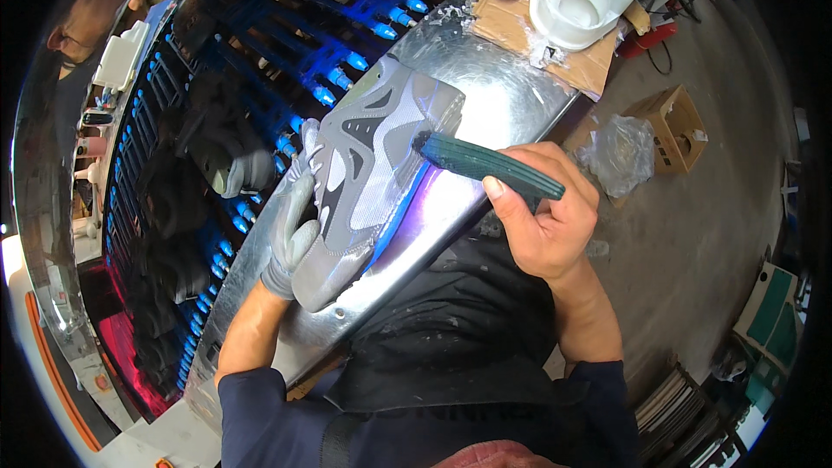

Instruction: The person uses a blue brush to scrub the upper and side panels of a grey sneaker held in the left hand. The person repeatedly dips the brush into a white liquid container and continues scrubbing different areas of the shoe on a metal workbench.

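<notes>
A grey sneaker upper [368,186] with white mesh panels and laces lies on its side at the edge of the metal worktop. My left hand [290,238], in a grey glove, grips it from the lace side near the toe; some fingertips are hidden behind it. Bare, my right hand [555,225] pinches a dark green brush [494,167] by its handle. The dark brush tip meets the lower side of the shoe near the heel. A bright blue strip [400,218] runs along the shoe's bottom edge.
Left of the metal worktop [498,91], a roller conveyor [342,78] with blue-tipped rollers carries several dark shoes [227,156]. A white container [579,4] stands on cardboard [568,65] at the far end. On the floor to the right are a cardboard box [672,130] and a plastic bag [622,156].
</notes>
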`<state>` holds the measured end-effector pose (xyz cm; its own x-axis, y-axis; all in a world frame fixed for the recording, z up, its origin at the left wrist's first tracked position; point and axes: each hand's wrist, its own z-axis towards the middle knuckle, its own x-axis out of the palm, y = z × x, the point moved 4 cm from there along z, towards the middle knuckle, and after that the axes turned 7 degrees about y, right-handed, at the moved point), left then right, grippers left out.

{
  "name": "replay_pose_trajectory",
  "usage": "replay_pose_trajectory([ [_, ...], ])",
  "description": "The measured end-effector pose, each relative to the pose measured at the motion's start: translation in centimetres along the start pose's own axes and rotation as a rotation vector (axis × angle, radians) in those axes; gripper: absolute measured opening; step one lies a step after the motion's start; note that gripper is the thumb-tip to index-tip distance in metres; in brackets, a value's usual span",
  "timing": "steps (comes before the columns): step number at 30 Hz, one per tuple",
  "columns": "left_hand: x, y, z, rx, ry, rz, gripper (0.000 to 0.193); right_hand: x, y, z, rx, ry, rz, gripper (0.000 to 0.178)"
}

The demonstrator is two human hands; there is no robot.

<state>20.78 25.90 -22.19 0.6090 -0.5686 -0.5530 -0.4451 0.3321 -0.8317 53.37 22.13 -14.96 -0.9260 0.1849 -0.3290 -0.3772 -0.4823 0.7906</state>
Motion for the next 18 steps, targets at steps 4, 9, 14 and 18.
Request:
replay_pose_trajectory([
  [4, 0.4, 1.5, -1.2, -0.028, -0.068, -0.027, 0.070, -0.5, 0.1, 1.1, -0.007, 0.020, -0.039, 0.020],
  [9, 0.8, 2.3, -1.9, -0.032, -0.100, -0.058, 0.071, -0.7, -1.2, 1.5, 0.117, -0.068, 0.128, 0.018],
  [14, 0.8, 3.0, -2.9, -0.031, -0.096, -0.050, 0.072, 1.8, -6.6, -1.4, 0.453, -0.309, 0.833, 0.016],
  [18, 0.5, 3.5, -3.6, -0.048, -0.093, -0.040, 0.072, 4.2, -8.0, -2.8, 0.516, -0.376, 1.016, 0.017],
])
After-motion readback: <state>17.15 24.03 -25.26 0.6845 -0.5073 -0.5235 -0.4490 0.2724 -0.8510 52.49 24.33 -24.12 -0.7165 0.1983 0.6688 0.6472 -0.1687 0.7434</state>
